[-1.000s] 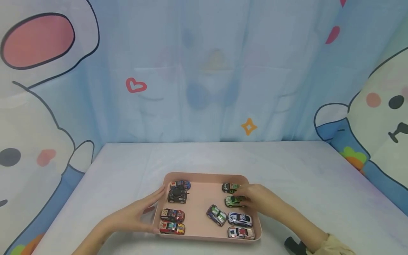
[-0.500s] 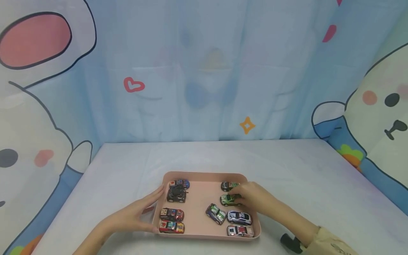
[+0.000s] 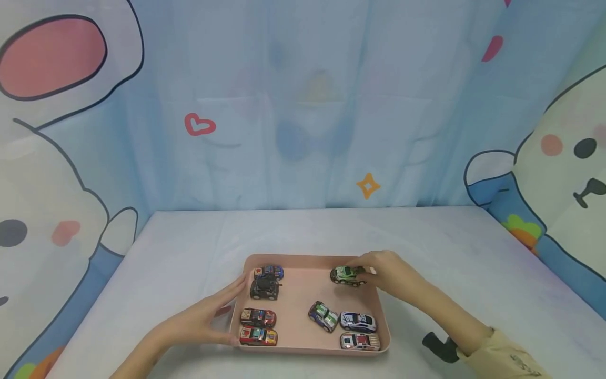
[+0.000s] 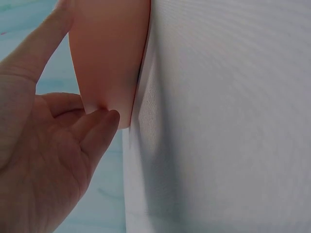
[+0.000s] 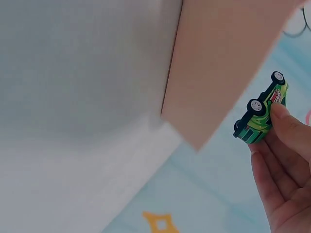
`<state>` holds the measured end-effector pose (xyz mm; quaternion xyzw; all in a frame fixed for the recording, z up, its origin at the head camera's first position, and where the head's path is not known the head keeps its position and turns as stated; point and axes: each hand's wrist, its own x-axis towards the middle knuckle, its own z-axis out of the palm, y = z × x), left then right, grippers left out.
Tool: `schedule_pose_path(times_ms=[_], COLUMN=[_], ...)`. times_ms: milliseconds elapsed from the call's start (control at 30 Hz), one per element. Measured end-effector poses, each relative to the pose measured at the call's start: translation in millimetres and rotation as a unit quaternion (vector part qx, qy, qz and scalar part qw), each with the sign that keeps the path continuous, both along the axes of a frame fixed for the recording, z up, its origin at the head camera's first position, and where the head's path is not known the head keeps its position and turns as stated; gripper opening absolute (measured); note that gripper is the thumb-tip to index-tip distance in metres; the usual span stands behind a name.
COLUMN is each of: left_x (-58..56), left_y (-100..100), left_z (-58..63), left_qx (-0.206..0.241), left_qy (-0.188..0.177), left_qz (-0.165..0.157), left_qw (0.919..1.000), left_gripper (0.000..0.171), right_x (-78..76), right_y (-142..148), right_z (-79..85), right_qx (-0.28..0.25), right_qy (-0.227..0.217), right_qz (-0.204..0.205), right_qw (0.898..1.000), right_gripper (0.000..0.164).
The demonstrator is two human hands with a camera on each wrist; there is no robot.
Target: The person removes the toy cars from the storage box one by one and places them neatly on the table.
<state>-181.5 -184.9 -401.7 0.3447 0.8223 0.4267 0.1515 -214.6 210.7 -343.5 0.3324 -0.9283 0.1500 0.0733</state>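
The right hand had just picked up the green car, pinching it off the tray's floor; the left hand, spread, touched the tray's near side.

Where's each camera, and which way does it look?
Head: on the head, looking forward and down at the pink tray; left hand and right hand show.
Left wrist: on that wrist, facing the tray's outside; left hand shows.
Right wrist: on that wrist, facing the tray and held green car; right hand shows.
Head and right wrist share the green car.
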Motion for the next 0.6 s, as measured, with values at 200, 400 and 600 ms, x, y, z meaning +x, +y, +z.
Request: schedule_pose_path(times_ms=[200,400,600], left_x=[1.6,2.0,1.3], left_y=[0.6,0.6,0.5], left_z=[3.2,3.3,2.2], left_qx=[-0.004,-0.003,-0.004], left_qy=[0.006,0.012,0.020], left_qz=[0.007,0.005,-0.001], left_qw=[0.9999,0.9999,0.9998], left_gripper=[0.105,0.105,0.104], right_x=[-5.0,-11.9,-21.4], right_y=[26.7,51.5,67.4], right_z=[8.1,5.9,-7.6], right_qx=[-0.027,-0.026,-0.008], right_qy=[0.028,0.025,0.001], right_qz=[-0.045,-0.075,-0.089], right_qw=[0.998,0.997,0.996], right_gripper=[0.026,0.026,0.022])
